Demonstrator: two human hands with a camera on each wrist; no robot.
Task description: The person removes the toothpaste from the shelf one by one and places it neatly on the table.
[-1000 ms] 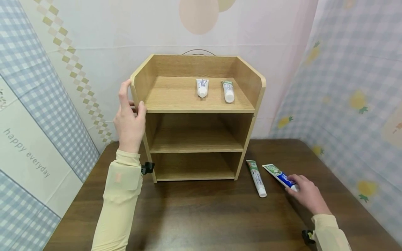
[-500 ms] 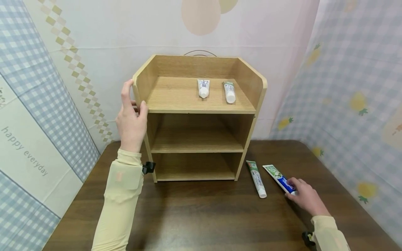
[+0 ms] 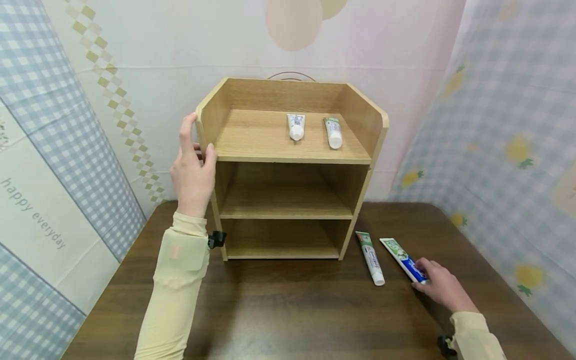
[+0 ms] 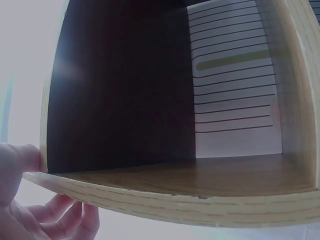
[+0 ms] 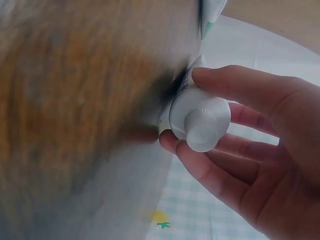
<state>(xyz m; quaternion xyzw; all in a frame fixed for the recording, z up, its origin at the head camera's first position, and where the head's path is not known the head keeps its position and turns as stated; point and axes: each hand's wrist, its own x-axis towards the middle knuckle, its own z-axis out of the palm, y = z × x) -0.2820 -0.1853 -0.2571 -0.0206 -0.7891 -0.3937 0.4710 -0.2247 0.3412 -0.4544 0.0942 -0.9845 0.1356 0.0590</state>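
My left hand grips the left side panel of a small wooden shelf, thumb at the front edge and fingers round the outside. In the left wrist view the fingers curl past the panel's edge. At the right, my right hand holds a green, white and blue toothpaste tube near its capped end, on the table. The right wrist view shows its white cap between thumb and fingers. Beside it lies a second toothpaste tube, green and white.
Two small tubes lie on the shelf's top board: a white one and a green and white one. Two lower compartments face forward. The dark wooden table meets patterned cloth at the back and sides.
The view has shifted slightly, so everything sits a little further right. Both hands keep their places on the shelf and the toothpaste tube.
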